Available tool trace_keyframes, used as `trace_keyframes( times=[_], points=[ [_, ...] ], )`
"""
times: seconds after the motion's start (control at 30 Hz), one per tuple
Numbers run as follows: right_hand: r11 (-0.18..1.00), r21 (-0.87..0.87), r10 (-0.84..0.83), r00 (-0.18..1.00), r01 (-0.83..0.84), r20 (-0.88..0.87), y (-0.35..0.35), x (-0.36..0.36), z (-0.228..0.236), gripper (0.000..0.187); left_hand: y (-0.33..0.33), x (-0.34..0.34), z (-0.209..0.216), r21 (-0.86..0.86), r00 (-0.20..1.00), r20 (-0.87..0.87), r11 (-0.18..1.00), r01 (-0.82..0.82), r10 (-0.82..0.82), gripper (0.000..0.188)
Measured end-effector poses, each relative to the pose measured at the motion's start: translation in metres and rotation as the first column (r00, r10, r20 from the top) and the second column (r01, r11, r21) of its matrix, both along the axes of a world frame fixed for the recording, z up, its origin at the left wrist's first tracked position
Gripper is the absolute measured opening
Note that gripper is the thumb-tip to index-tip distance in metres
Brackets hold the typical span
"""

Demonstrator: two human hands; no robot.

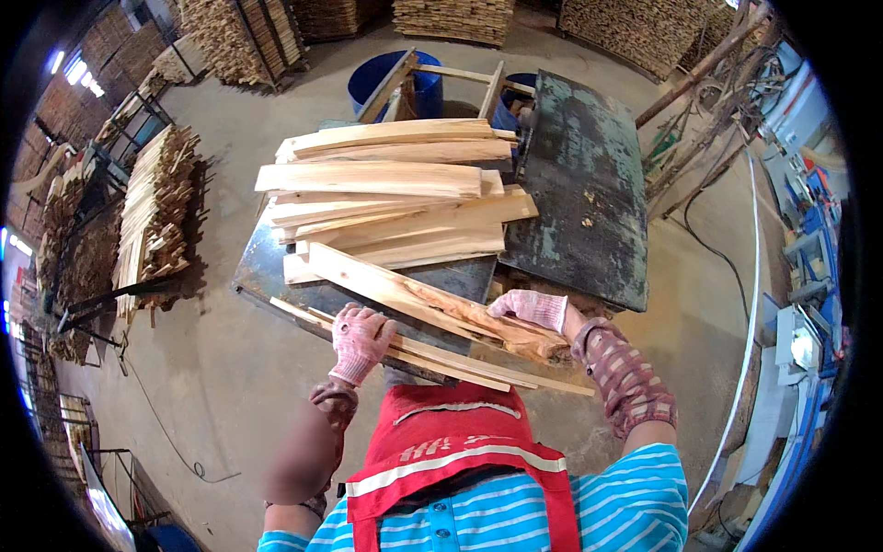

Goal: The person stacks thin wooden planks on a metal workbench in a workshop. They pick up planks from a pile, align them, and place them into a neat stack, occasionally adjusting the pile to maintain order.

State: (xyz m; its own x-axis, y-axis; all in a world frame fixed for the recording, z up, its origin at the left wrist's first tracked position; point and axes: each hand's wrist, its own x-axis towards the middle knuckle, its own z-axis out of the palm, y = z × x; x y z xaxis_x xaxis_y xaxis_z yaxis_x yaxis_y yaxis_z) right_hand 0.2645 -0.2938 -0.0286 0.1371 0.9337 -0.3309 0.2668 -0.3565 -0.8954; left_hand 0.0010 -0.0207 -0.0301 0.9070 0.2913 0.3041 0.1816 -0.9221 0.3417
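Observation:
My left hand [361, 343], in a pink knit glove, is curled over thin wood strips [451, 362] lying along the near edge of the dark metal table [317, 299]. My right hand [533, 309], gloved the same way, grips the right end of a pale board [395, 288] with a rough brown, bark-like edge. The board slants from upper left down to that hand. Its thumb side rests on top of the board; the fingertips underneath are hidden. Beyond both hands lies a loose pile of pale boards [395, 216], stacked crosswise.
A dark, worn panel [579, 193] adjoins the table on the right. Blue barrels [428, 92] and a wooden frame [460, 72] stand behind. A rack of strips [152, 212] is at left. Cables [713, 235] and branches [704, 74] are at right, with stacked timber [451, 20] farther back.

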Motion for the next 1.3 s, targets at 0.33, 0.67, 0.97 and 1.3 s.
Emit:
trace_keyframes(
  times=[0.33,0.67,0.97,1.3],
  points=[
    [0.943,-0.321,0.150,0.975,-0.091,0.165,-0.034,0.000,0.012,0.034,-0.005,-0.002,0.007,-0.005,0.993,-0.006,0.993,-0.119,0.118,0.054],
    [0.848,-0.507,0.393,0.824,-0.154,0.408,-0.061,-0.007,0.034,0.028,-0.004,0.006,0.007,0.084,0.925,-0.315,0.977,-0.194,0.211,0.062],
    [0.911,-0.404,0.306,0.798,-0.087,0.519,-0.004,-0.008,0.077,0.047,-0.001,0.004,0.002,-0.007,0.981,-0.069,0.983,-0.181,0.180,0.027],
    [0.932,0.293,-0.284,-0.068,0.215,0.956,0.175,0.091,0.035,0.052,0.007,0.004,0.002,-0.050,0.982,0.184,0.998,-0.039,0.048,0.019]
  ],
)
